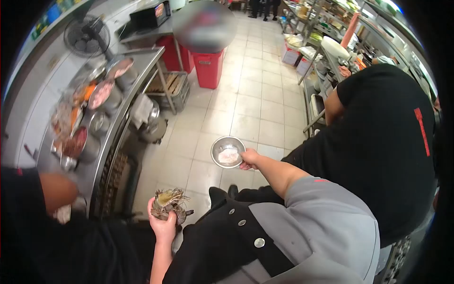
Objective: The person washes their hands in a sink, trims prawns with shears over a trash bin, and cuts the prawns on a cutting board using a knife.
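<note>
My left hand (163, 226) is wrapped round a clump of raw shrimp (170, 203), whose legs and feelers stick out above the fingers. Farther forward and to the right, my right hand (250, 159) grips the rim of a round metal bowl (217, 150). A heap of white powder (229, 155) lies in the bottom of the bowl. Both hands are held over the tiled floor, well apart from each other.
A steel counter (111, 111) with pots of food runs along the left. Red bins (208, 70) stand ahead. One co-worker in black (378, 137) is close on my right, another (19, 199) at the left edge. Shelves (309, 87) line the right.
</note>
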Demonstrator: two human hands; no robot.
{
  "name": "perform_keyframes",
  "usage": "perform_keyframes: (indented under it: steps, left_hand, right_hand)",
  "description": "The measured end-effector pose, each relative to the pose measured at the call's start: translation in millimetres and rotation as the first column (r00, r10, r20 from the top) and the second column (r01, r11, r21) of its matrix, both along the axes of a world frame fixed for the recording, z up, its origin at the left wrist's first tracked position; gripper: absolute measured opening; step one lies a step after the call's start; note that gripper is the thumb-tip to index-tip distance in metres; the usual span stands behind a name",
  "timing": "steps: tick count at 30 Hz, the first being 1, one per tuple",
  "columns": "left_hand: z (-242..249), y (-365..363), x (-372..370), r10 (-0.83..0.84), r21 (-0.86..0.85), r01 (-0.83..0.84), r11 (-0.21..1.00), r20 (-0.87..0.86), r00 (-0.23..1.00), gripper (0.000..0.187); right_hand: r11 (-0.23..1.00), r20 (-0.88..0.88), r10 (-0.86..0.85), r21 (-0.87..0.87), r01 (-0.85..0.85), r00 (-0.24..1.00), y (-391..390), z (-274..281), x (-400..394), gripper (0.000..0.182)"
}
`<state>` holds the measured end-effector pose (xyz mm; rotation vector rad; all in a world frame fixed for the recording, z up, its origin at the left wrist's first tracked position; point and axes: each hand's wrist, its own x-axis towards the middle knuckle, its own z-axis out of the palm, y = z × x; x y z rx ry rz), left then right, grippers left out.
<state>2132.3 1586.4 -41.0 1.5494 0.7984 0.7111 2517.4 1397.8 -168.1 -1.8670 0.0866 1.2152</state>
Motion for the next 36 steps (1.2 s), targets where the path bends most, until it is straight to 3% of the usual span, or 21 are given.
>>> perform_keyframes:
  steps: [3,4,8,9,13,15,19,21,22,25,26,27,29,31,35,36]
  left_hand:
    - [2.0,38.4,76.1,-0.065,0.060,0.061,0.996,0.059,0.996,0.066]
    - [2.7,46.8,105.9,-0.049,-0.012,0.051,0.999,0.088,0.995,0.065]
    - [0.8,93.5,210.5,-0.091,0.107,0.090,0.990,0.005,0.996,0.063]
    - [-2.6,106.7,235.1,-0.081,0.029,0.080,0.996,0.036,0.996,0.062]
    - [15.8,164.1,319.9,0.005,-0.109,0.001,0.994,0.051,0.999,0.062]
    - [14.1,192.3,356.6,0.030,-0.027,-0.029,0.999,0.056,0.998,0.063]
    - [11.5,247.5,442.6,0.112,-0.028,-0.111,0.993,0.053,0.992,0.064]
    - [14.6,268.7,504.0,0.089,-0.076,-0.085,0.993,0.056,0.994,0.065]
    - [9.9,285.0,536.4,0.043,-0.018,-0.042,0.999,0.052,0.998,0.067]
    - [-1.9,329.0,649.7,-0.006,-0.091,0.006,0.996,0.001,1.000,0.066]
    - [-20.6,349.0,692.9,-0.018,-0.061,0.022,0.998,0.056,0.998,0.065]
    - [-18.4,364.2,744.8,-0.087,0.077,0.090,0.993,-0.041,0.995,0.066]
    - [-13.3,381.4,840.6,-0.198,0.054,0.199,0.978,-0.029,0.980,0.068]
    - [-4.3,389.4,943.6,-0.305,-0.075,0.314,0.946,0.109,0.946,0.067]
    - [36.5,382.4,1147.0,-0.447,-0.097,0.466,0.879,0.167,0.879,0.058]
    - [42.9,373.9,1196.1,-0.453,-0.142,0.495,0.857,0.250,0.856,0.050]
  right_hand:
    - [0.996,0.040,-0.086,0.041,0.085,0.995,10.4,-2.5,65.3,0.032]
    - [0.991,0.023,-0.133,0.027,0.132,0.991,12.9,-6.8,89.2,0.030]
    - [0.990,-0.013,-0.141,0.024,0.141,0.990,25.1,-40.5,193.7,0.027]
    - [0.985,-0.033,-0.170,0.033,0.171,0.985,34.4,-40.0,219.8,0.026]
    - [0.970,-0.077,-0.231,0.057,0.236,0.970,67.3,-20.9,314.4,0.026]
    - [0.971,-0.072,-0.215,0.095,0.221,0.974,78.6,-2.0,373.2,0.029]
    - [0.954,0.000,-0.267,0.142,0.264,0.964,94.4,24.4,496.6,0.031]
    - [0.938,0.009,-0.310,0.163,0.305,0.951,90.3,31.7,552.9,0.029]
    - [0.939,0.012,-0.306,0.169,0.300,0.952,83.0,31.5,579.2,0.029]
    - [0.909,0.068,-0.402,0.154,0.388,0.913,54.6,19.8,645.8,0.029]
    - [0.904,0.055,-0.420,0.112,0.413,0.906,42.2,15.0,665.3,0.029]
    - [0.901,0.044,-0.433,0.053,0.431,0.900,24.2,10.9,679.8,0.029]
    - [0.837,-0.022,-0.546,-0.052,0.545,0.837,-14.4,-3.8,697.9,0.028]
    - [0.751,-0.014,-0.656,-0.119,0.650,0.755,-47.7,-11.9,709.6,0.025]
    - [0.654,-0.062,-0.748,-0.238,0.718,0.661,-110.7,-34.9,739.1,0.023]
    - [0.629,-0.079,-0.771,-0.255,0.734,0.632,-124.1,-41.3,748.0,0.025]
